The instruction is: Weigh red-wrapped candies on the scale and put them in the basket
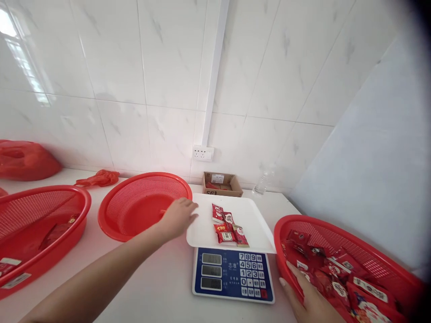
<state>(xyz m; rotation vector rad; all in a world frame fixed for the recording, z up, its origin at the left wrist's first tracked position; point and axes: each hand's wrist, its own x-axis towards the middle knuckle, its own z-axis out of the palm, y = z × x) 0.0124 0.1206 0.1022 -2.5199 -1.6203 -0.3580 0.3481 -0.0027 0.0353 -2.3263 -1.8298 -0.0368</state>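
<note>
My left hand [178,218] reaches over the left edge of the white weighing tray [198,233], its fingers apart and nothing visible in them. Several small red snack packets [225,223] lie in a cluster on that tray. Below it shows the blue keypad panel of a digital scale [232,273]; its display digits are too faint to read. At the lower right, my right hand [311,300] is closed on the near left rim of a red plastic basket [281,233]. Inside this basket is a pile of red snack packets [336,278].
A round red basket [117,193] stands left of the scale. Another red basket [72,195] at far left holds some packets. Behind are red plastic bags [27,159], a small cardboard box [222,192], a clear plastic container [261,184] and a wall socket [203,154].
</note>
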